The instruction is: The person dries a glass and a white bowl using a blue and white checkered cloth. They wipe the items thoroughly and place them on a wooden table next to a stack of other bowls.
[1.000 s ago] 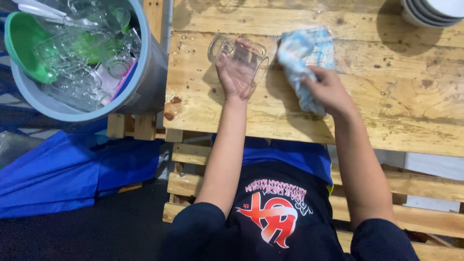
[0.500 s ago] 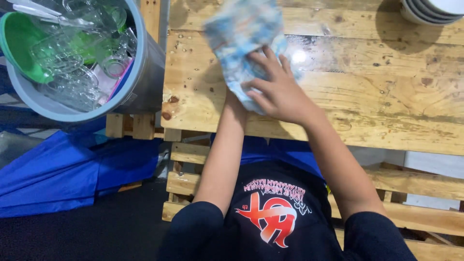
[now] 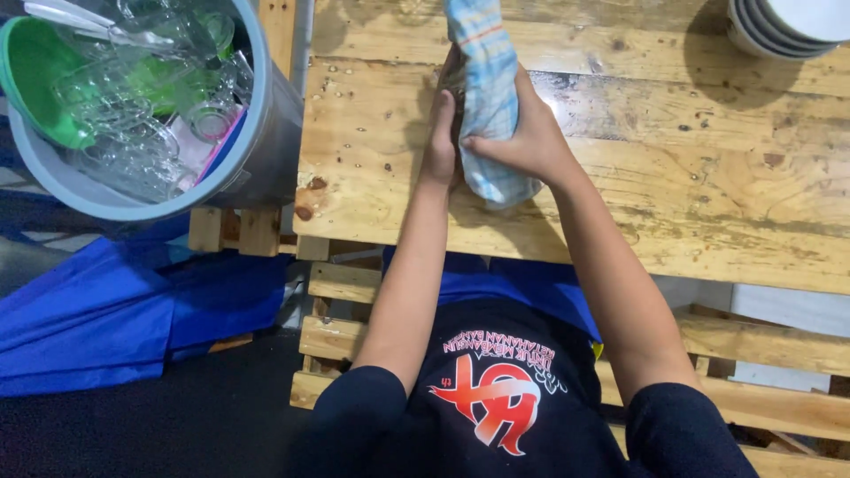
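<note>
Both hands now mid-table, right hand (image 3: 522, 142) gripping checked cloth (image 3: 487, 88), left hand (image 3: 440, 142) flat against it, bucket (image 3: 257, 150) well left.

Woven checked cloth (image 3: 489, 97), rough glossy wooden table (image 3: 691, 177)

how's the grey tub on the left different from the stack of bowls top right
The grey tub is tall and crammed with clear glassware and a green bowl; the stacked white bowls are shallow, and the top one looks empty. The tub sits beside the wooden pallet table, the bowls on it. Both are round and cut off by the frame.
</note>
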